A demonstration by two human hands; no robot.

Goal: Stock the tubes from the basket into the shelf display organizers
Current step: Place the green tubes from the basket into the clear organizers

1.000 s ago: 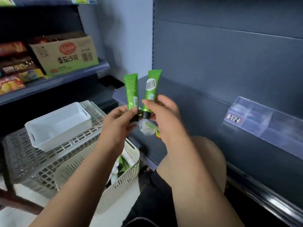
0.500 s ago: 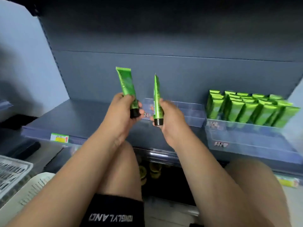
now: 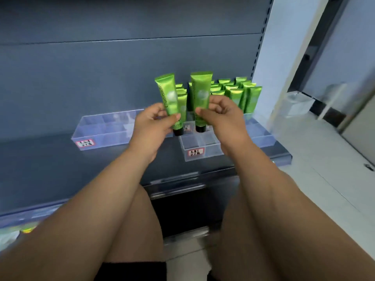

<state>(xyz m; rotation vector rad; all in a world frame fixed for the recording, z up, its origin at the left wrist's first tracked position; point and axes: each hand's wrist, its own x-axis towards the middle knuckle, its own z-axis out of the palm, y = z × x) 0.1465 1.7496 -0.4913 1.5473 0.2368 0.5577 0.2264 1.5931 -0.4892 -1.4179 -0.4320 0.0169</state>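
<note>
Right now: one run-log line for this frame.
left hand: holds left tube | right hand: holds right tube | both upright, caps down, over right organizer | stocked tubes behind

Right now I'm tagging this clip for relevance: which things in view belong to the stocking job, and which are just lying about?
In the job:
- left hand holding a green tube
- right hand holding a second tube
- stocked tubes
- middle organizer
- left organizer

Lying about:
- clear box on the floor, right
</note>
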